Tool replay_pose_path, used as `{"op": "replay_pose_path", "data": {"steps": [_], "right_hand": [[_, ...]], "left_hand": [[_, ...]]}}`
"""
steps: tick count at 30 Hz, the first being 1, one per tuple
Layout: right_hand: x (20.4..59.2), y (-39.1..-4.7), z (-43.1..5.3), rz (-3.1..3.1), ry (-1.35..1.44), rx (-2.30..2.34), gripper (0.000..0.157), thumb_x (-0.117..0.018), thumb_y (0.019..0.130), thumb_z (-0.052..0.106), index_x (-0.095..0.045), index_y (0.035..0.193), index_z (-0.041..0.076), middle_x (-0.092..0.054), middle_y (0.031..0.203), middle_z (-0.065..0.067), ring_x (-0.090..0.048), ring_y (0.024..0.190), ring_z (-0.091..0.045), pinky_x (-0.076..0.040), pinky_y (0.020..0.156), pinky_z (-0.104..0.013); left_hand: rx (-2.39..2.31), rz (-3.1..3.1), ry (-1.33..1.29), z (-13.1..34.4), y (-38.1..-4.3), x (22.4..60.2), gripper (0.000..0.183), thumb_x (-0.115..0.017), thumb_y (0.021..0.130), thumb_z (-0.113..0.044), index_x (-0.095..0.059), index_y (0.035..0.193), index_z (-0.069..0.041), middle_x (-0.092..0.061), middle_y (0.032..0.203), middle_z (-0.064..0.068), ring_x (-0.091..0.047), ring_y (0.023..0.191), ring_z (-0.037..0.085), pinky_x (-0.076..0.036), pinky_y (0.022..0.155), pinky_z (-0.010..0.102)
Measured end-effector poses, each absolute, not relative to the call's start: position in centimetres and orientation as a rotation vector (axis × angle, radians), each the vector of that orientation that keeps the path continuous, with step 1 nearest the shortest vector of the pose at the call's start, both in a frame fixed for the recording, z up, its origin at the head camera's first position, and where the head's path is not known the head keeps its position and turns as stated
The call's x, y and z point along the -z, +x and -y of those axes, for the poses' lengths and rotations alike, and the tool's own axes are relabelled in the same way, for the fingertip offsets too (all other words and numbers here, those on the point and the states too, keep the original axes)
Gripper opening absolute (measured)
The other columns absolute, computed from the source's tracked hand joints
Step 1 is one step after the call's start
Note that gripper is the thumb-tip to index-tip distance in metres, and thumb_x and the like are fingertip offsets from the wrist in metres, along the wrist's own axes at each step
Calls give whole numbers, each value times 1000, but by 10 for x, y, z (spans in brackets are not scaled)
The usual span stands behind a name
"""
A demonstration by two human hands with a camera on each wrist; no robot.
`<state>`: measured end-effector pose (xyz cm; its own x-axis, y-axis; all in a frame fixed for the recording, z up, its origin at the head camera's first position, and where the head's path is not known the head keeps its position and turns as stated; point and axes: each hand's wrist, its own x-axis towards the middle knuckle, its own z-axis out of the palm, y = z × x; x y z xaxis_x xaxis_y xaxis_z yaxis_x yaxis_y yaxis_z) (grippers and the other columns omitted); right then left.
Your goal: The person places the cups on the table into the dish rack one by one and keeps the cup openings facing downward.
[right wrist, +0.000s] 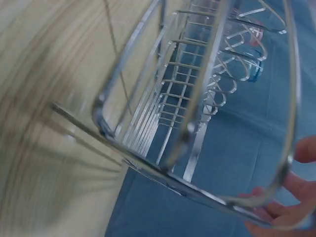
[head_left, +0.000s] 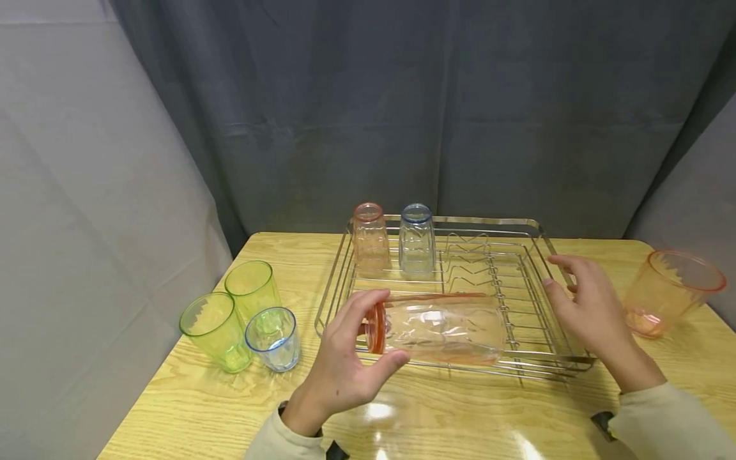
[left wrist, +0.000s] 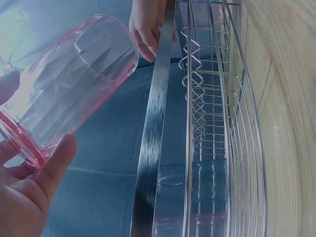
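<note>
My left hand grips an orange-tinted clear glass by its thick base. The glass is tipped on its side above the front of a wire dish rack, its mouth toward the right. In the left wrist view, the thumb and fingers curl round the base of the glass. My right hand hovers by the rack's right side, thumb and fingers apart, holding nothing. In the right wrist view its fingers are close to the metal rail; whether they touch it I cannot tell.
Upside down at the rack's back left stand an orange glass and a blue-rimmed glass. Left of the rack are two green glasses and a short blue-rimmed glass. A wide orange glass stands at the right.
</note>
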<state>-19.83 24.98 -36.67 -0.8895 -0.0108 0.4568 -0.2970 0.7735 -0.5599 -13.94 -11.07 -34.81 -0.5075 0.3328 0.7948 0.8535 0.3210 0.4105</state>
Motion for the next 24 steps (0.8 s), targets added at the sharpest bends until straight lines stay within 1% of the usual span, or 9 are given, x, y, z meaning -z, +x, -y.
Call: {"op": "replay_pose_path", "data": {"steps": [5, 6, 8, 11, 13, 16, 18, 20, 24], "right_hand": [[372, -201, -260, 2563, 305, -746, 46, -59, 92, 5, -47, 133, -13, -44, 130, -42, -38, 119, -59, -30, 93, -69], [374, -202, -261, 2584, 318, -729, 48, -60, 92, 4, -46, 133, -14, -43, 130, -43, -37, 119, -61, -28, 95, -70], [377, -204, -265, 2635, 333, -722, 53, -58, 92, 4, -40, 138, -16, -40, 132, -45, -35, 121, -62, -28, 95, -72], [379, -207, -271, 2730, 296, -764, 60, -51, 94, 1, -27, 144, -20, -33, 135, -50, -31, 123, -65, -29, 94, -73], [380, -210, -276, 2814, 256, -824, 63, -44, 93, -2, -17, 146, -21, -28, 137, -53, -29, 124, -67, -30, 95, -75], [381, -213, -281, 2946, 195, -878, 66, -35, 90, -6, -7, 147, -22, -27, 137, -55, -29, 125, -69, -32, 96, -74], [381, -214, -282, 3002, 167, -900, 70, -34, 87, -8, -3, 148, -21, -31, 136, -54, -36, 124, -67, -38, 94, -71], [382, -214, -282, 3024, 146, -883, 73, -35, 84, -7, -2, 148, -20, -36, 135, -52, -44, 120, -64, -45, 88, -65], [382, -212, -280, 3032, 95, -844, 78, -37, 81, -6, -3, 150, -18, -43, 134, -47, -54, 113, -58, -49, 78, -53]], "left_hand": [[1128, 1996, -1043, 111, -140, 350, 63, -68, 92, -42, -50, 135, -1, -62, 119, 12, -60, 96, 18, -54, 76, 21], [1122, 1997, -1048, 111, -140, 351, 62, -69, 91, -41, -50, 135, -1, -62, 119, 11, -60, 97, 18, -54, 78, 23], [1106, 2000, -1063, 110, -140, 352, 62, -70, 91, -39, -50, 135, -1, -62, 121, 12, -62, 102, 20, -55, 84, 27], [1095, 2012, -1075, 108, -140, 354, 61, -72, 89, -36, -50, 135, -2, -62, 123, 11, -62, 106, 21, -54, 90, 31], [1103, 2018, -1073, 108, -140, 356, 62, -73, 89, -36, -50, 136, -3, -62, 123, 11, -62, 107, 22, -54, 89, 31], [1118, 2025, -1052, 108, -139, 358, 62, -72, 89, -37, -50, 136, -3, -63, 123, 11, -62, 104, 22, -54, 86, 30], [1127, 2030, -1040, 109, -139, 360, 62, -73, 89, -36, -50, 136, -4, -63, 123, 11, -62, 104, 23, -55, 85, 29], [1135, 2035, -1035, 109, -139, 360, 62, -74, 87, -34, -50, 136, -4, -63, 122, 11, -62, 103, 23, -55, 84, 28], [1149, 2036, -1038, 109, -140, 361, 62, -75, 87, -33, -49, 137, -4, -62, 122, 11, -61, 99, 20, -54, 80, 25]]}}
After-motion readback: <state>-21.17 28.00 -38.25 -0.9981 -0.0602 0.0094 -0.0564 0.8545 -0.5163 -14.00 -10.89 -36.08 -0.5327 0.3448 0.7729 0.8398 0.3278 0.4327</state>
